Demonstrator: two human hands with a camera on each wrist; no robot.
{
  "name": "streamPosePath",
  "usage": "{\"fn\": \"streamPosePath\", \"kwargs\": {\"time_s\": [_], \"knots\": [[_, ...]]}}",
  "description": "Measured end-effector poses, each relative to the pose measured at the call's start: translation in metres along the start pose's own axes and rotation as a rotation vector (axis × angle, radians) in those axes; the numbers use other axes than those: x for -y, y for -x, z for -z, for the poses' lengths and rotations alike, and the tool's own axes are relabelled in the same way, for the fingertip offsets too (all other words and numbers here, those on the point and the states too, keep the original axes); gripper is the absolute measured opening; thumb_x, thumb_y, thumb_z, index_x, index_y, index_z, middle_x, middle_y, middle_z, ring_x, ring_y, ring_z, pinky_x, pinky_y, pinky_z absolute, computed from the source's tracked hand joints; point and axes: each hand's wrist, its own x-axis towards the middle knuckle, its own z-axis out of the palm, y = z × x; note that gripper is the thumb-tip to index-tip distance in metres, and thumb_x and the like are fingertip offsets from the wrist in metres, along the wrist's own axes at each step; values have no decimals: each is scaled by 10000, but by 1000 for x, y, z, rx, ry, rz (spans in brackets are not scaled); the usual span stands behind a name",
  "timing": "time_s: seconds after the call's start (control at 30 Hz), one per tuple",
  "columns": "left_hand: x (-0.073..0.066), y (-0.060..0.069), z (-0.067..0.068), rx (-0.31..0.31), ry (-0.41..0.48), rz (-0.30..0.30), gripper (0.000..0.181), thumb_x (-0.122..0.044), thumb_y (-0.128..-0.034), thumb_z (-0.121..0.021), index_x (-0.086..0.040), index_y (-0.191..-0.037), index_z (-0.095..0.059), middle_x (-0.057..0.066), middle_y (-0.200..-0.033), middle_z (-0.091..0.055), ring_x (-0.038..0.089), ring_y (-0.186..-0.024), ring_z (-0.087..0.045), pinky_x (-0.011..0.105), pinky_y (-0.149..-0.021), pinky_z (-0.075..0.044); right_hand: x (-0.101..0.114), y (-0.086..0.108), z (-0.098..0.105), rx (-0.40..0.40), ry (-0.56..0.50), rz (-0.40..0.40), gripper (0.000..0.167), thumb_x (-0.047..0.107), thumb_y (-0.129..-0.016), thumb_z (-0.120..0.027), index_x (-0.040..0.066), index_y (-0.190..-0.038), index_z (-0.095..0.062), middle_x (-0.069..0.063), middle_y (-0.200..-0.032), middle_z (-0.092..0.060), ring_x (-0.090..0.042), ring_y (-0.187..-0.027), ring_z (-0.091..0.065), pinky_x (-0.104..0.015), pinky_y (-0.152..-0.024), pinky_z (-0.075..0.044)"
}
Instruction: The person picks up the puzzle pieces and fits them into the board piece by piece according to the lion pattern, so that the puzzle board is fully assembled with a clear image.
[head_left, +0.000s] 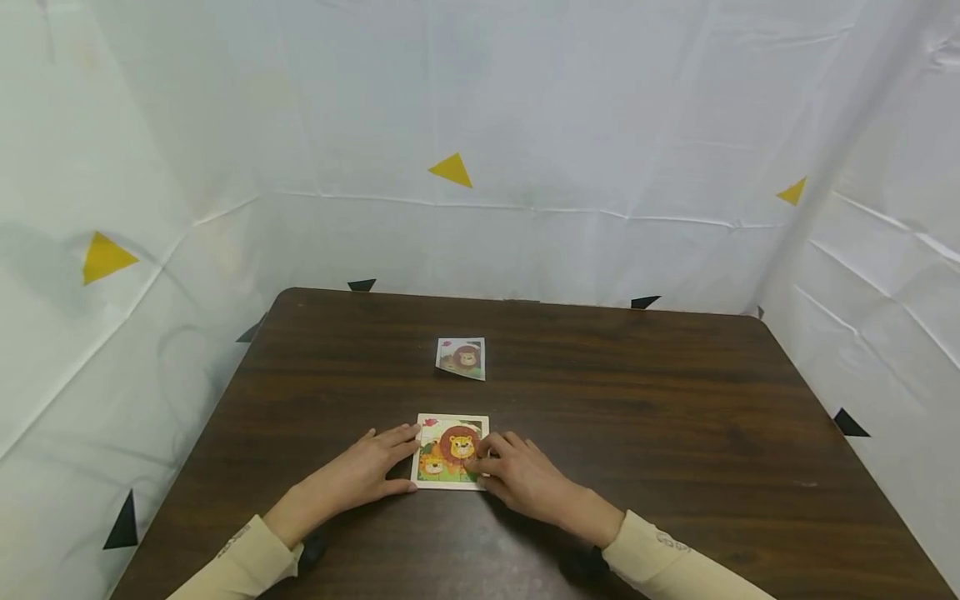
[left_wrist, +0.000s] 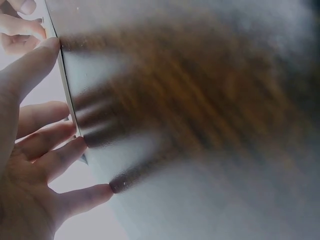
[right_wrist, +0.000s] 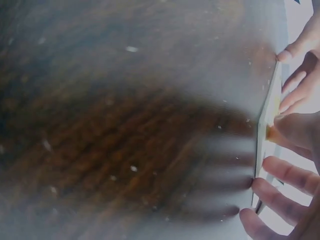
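A small lion jigsaw puzzle (head_left: 450, 425) in a pale, square tray lies flat on the table. My left hand (head_left: 371, 467) rests against the tray's left edge, fingers spread and fairly straight; the left wrist view shows its fingertips (left_wrist: 77, 145) along that side. On the right, my right hand (head_left: 528, 479) bends over the puzzle's lower right part. Its thumb and index finger pinch together at a puzzle piece there, mostly covered by the fingers. The other fingers (right_wrist: 280, 200) lie by the tray's right edge in the right wrist view.
Beyond the tray, a paper picture card (head_left: 461, 357) of the same lion lies on the dark wooden table (head_left: 637, 400), one corner curled up. White sheeting (head_left: 525, 108) with yellow and black triangles stands around the table's back and sides.
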Motion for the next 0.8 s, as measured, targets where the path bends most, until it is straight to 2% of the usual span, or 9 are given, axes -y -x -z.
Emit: {"fn": "streamPosePath", "kwargs": {"time_s": [0.23,0.4,0.5,0.63,0.8], "knots": [[0,-1,1,-9,17,18,607,-363,-847,-735,-4,-1310,-577,174,-1442,-451,359,-1283,-472,676,-928,-386,-2,-2,2,40,9,16,315,248,-935,-653,203,-1246,-670,4,-1158,-560,-197,-1022,-515,-328,-743,-463],[-1,0,3,22,82,64,608,-405,-853,-716,-35,-1316,-579,150,-1469,-427,347,-1311,-443,665,-964,-363,-3,-3,1,49,5,11,309,253,-936,-653,201,-1240,-666,13,-1155,-563,-174,-1034,-519,-316,-757,-472],[0,-1,5,20,110,87,616,-450,-876,-674,-51,-1333,-570,142,-1483,-412,346,-1340,-409,620,-992,-371,-6,-4,2,10,4,16,299,237,-930,-660,180,-1223,-666,14,-1121,-572,-156,-995,-530,-293,-721,-466],[7,-6,10,-44,118,96,597,-447,-907,-635,-53,-1349,-558,148,-1483,-412,359,-1363,-373,565,-1009,-389,-18,-4,7,-95,25,9,318,201,-915,-680,150,-1228,-661,6,-1091,-583,-151,-948,-540,-298,-680,-454],[20,-20,21,-107,77,132,569,-446,-931,-602,-62,-1348,-560,139,-1468,-439,365,-1379,-344,585,-1033,-350,-38,-8,22,-184,54,-75,389,207,-910,-685,138,-1287,-619,-64,-1207,-591,-239,-1073,-564,-416,-772,-487]]}}
